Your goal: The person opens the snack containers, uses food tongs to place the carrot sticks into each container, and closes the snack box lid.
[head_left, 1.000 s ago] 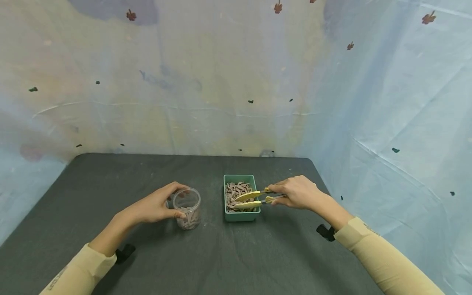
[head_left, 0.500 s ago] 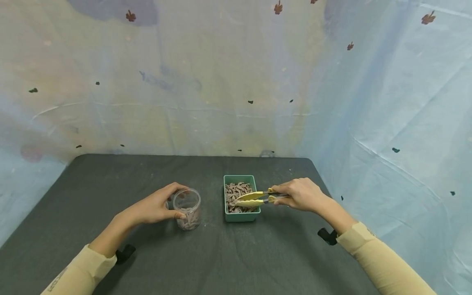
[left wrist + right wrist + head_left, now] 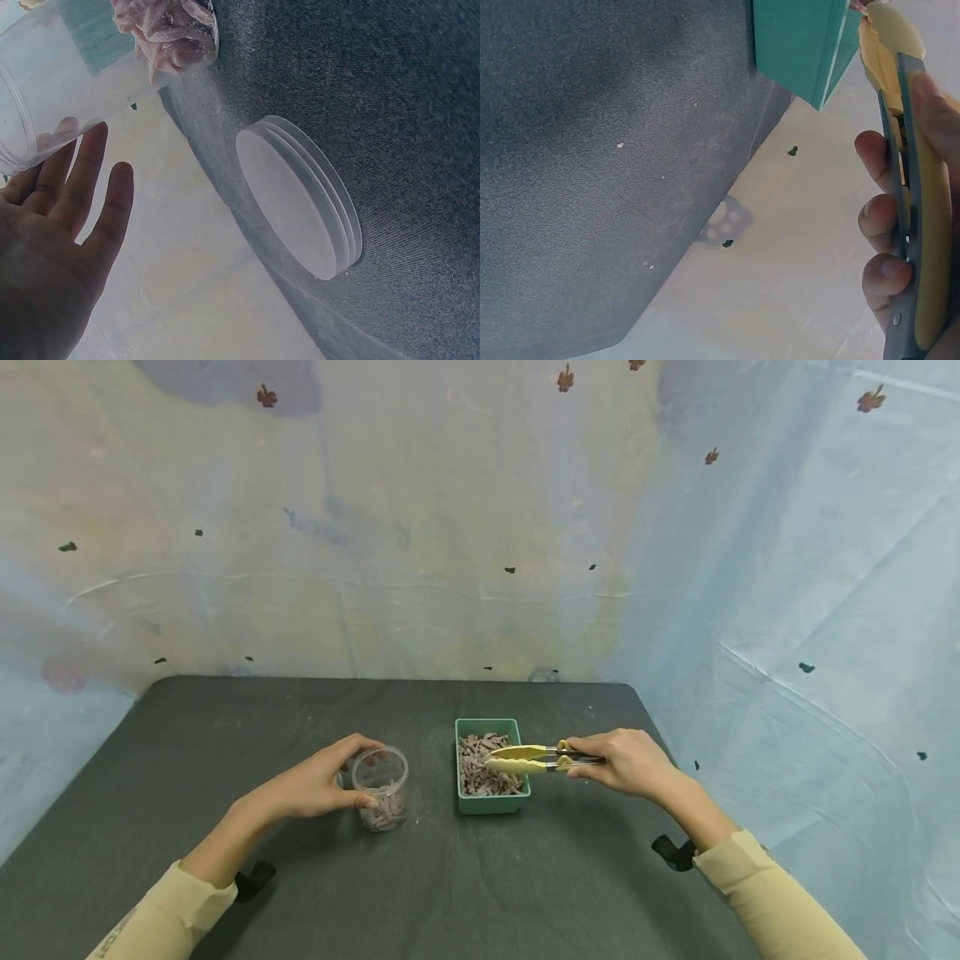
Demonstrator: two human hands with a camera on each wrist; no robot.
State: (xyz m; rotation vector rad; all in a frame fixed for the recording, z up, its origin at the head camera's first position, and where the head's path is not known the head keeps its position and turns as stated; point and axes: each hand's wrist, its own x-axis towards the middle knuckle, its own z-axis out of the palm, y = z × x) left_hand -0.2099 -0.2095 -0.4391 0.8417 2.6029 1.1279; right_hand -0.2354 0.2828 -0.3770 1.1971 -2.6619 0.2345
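Note:
My left hand [image 3: 318, 781] grips a clear plastic jar [image 3: 384, 777] by its upper part, thumb in front and fingers behind. Brownish-pink strips [image 3: 171, 34] fill the jar's lower part. In my right hand [image 3: 626, 764] are metal tongs with yellow tips [image 3: 517, 760], held over a green rectangular container [image 3: 491, 806] of similar strips [image 3: 487, 781]. The tips are close together, and in the right wrist view a bit of strip [image 3: 860, 4] shows at their ends. My right thumb [image 3: 936, 109] presses one arm of the tongs while the fingers curl round the other.
A clear round lid [image 3: 292, 199] lies on the dark table [image 3: 465, 893] beside the jar, hidden behind the left hand in the head view. A patterned plastic sheet [image 3: 450, 527] hangs behind the table and along its right side.
My right hand has drawn back to the right, and the tongs' tips have come closer together and up off the strips. My left hand and the jar stay in place.

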